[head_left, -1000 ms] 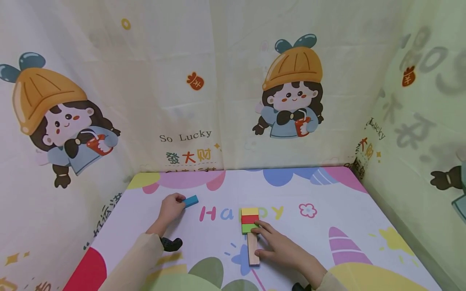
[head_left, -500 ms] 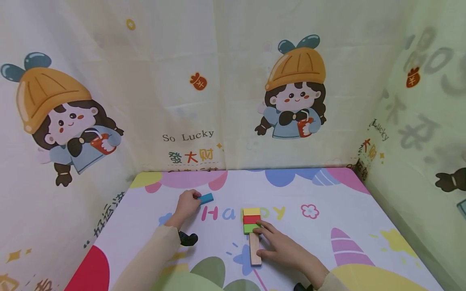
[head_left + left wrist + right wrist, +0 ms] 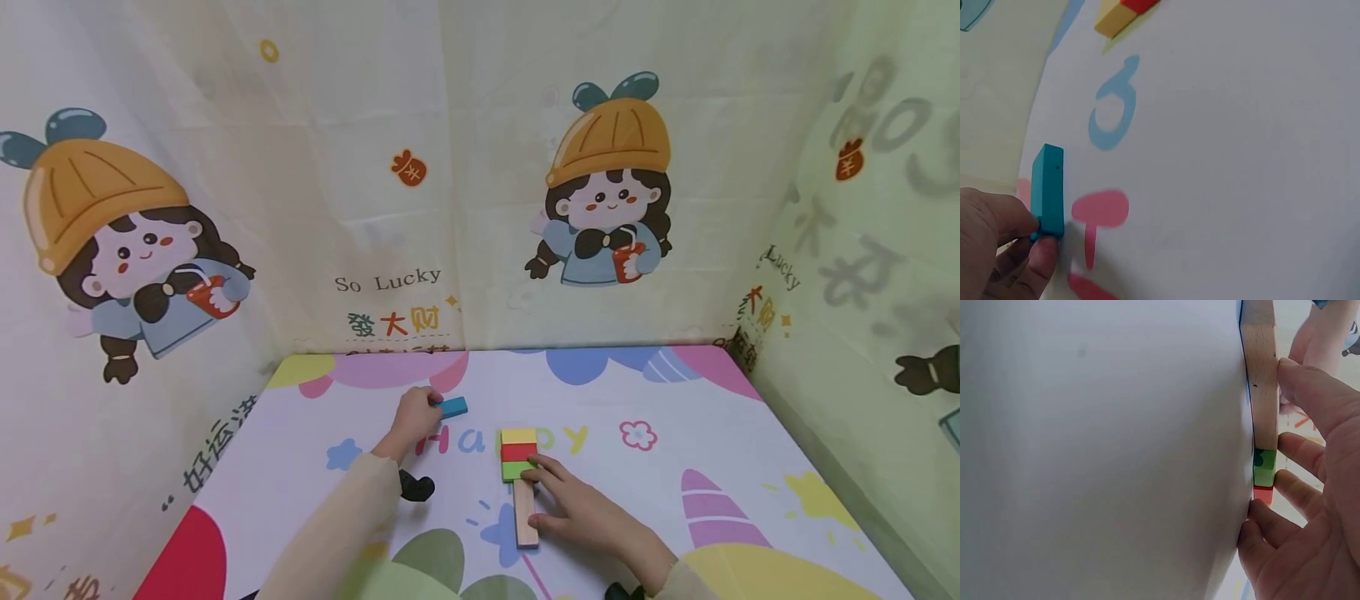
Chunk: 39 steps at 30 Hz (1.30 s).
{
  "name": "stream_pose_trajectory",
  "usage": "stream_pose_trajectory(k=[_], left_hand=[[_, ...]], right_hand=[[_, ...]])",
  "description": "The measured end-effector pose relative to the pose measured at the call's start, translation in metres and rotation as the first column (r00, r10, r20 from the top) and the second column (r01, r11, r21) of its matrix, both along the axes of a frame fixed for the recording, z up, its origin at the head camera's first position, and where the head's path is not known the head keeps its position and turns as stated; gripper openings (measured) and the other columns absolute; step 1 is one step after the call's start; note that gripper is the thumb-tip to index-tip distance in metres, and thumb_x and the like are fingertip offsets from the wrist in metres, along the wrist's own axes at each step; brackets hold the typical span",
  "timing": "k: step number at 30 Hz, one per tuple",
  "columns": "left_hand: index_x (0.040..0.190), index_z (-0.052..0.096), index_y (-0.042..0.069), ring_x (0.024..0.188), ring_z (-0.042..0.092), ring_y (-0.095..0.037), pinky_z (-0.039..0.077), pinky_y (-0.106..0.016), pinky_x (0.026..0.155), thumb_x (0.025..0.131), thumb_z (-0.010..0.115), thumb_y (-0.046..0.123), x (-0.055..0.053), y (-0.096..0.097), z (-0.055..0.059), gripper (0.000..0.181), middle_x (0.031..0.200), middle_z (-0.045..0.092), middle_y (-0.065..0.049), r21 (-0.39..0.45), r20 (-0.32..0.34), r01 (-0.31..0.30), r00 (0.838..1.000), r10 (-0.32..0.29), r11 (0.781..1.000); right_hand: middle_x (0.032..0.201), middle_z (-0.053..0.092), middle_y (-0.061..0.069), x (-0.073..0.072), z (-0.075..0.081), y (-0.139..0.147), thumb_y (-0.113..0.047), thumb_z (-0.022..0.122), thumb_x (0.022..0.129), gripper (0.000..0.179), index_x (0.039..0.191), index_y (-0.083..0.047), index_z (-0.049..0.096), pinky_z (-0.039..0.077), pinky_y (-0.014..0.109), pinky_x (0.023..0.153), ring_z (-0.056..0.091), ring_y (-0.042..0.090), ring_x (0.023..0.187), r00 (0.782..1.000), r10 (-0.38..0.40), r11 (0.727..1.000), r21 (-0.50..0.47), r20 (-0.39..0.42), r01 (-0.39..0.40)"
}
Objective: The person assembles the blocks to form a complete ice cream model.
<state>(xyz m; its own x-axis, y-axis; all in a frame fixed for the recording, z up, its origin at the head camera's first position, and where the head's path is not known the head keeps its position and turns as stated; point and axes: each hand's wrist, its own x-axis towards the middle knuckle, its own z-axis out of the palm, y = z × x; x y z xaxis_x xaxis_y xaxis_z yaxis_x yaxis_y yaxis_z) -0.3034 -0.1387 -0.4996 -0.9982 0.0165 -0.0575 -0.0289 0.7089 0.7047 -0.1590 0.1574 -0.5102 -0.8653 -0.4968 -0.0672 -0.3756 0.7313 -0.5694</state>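
My left hand (image 3: pixel 412 421) pinches one end of a blue wooden block (image 3: pixel 454 407) between thumb and fingers, beyond the printed letter H. In the left wrist view the block (image 3: pixel 1052 190) points away from the fingertips, low at the tabletop. A yellow block (image 3: pixel 519 437), a red block (image 3: pixel 514 452) and a green block (image 3: pixel 513 472) lie against one another in a row. Below them a plain wood block (image 3: pixel 526 518) extends lengthwise toward me. My right hand (image 3: pixel 581 510) rests along their right side, its loosely spread fingertips touching the red, green and plain blocks.
A table covered with a printed cloth (image 3: pixel 600 467) spreads beneath both hands. Behind it hangs a patterned curtain (image 3: pixel 480 250), with further cloth at the left and right sides. Black wrist straps (image 3: pixel 417 486) show at the sleeves.
My left hand has moved to the right with the blue block, closer to the row. My right hand and the blocks beside it keep their place.
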Motion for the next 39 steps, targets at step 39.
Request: stream_pose_trajectory(k=[39], left_hand=[[0.113, 0.074, 0.007, 0.096, 0.062, -0.021, 0.057, -0.041, 0.091, 0.096, 0.067, 0.007, 0.012, 0.093, -0.002, 0.018, 0.111, 0.070, -0.008, 0.061, 0.003, 0.237, 0.971, -0.238, 0.970]], right_hand=[[0.166, 0.035, 0.007, -0.001, -0.001, 0.001, -0.051, 0.071, 0.094, 0.062, 0.148, -0.024, 0.054, 0.046, 0.055, 0.109, 0.048, 0.032, 0.143, 1.000, -0.008, 1.000, 0.002, 0.018, 0.008]])
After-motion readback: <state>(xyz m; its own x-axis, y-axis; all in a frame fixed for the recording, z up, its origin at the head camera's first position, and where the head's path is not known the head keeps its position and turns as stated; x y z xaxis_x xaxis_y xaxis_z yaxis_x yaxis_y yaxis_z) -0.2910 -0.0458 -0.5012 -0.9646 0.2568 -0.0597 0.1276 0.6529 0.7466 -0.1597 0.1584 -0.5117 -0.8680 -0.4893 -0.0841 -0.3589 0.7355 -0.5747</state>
